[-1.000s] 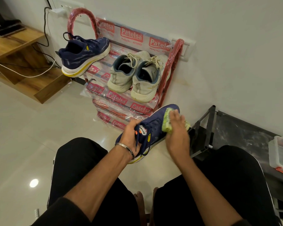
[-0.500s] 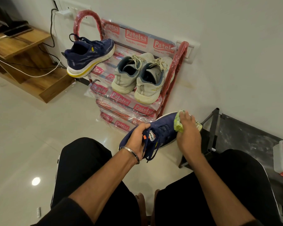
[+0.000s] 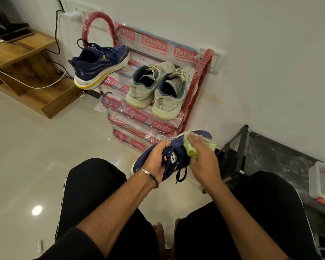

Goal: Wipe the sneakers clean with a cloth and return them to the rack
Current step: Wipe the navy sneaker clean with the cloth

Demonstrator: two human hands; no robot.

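Left hand: the left hand is curled round the collar and heel of the navy sneaker, fingers hooked at the opening, the shoe held up over the lap at about 6 o'clock of the rack.
Right hand: the right hand is laid over the folded green cloth, which is pressed onto the toe end of the upper; whether the fingers are wrapped round the cloth cannot be told, as the hand is blurred.
Sneaker in hand: it is judged light, with a soft mesh upper that yields under pressure and a firmer sole; the collar and heel are the sound place to hold, since the loose lace dangling below offers no purchase.
Cloth: it is judged limp and thin, likely to bunch unless kept folded under the palm.
Rack: the red rack stands against the wall, its shelves wrapped in printed plastic that may be slippery.
Other shoes: the matching navy shoe is perched at the rack's 10 o'clock corner, overhanging the edge; a pale grey pair sits side by side at the centre.
Progress: wiping is judged under way; the return to the rack is not yet made.
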